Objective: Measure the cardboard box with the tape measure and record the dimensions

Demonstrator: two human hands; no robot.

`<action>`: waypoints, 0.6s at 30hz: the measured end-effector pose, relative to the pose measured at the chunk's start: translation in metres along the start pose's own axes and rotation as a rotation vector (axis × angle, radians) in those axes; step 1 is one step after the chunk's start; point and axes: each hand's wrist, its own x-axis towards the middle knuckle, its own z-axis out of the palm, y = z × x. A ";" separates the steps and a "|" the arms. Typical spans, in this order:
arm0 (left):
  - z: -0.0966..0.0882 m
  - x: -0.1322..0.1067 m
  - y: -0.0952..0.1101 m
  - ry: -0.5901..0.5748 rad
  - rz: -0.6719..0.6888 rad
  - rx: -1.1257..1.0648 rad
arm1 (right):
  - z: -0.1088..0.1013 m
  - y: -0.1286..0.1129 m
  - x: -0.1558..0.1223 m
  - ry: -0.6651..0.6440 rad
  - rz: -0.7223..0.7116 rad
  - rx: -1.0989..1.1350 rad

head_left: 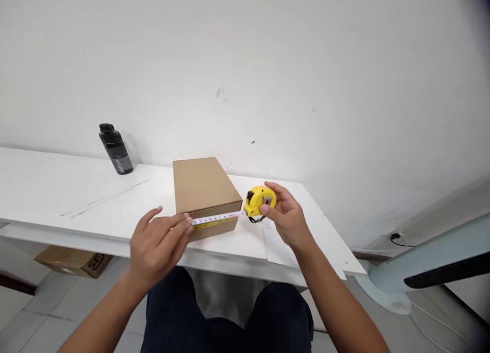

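Note:
A closed brown cardboard box rests on the white table, its near side facing me. My right hand grips the yellow case of a tape measure just past the box's right front corner. From the case the tape blade, white with black marks, runs along the box's front upper edge. My left hand is at the box's left front corner, its fingers closed over the blade's far end. The end hook is hidden by those fingers.
A dark bottle stands on the white table by the wall. Another cardboard box lies below the table on the left. At the right, a pale rounded appliance stands on the floor near a black plug.

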 end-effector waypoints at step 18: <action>0.077 0.021 0.030 -0.238 -0.078 -0.001 | 0.062 0.037 -0.069 0.311 0.242 0.320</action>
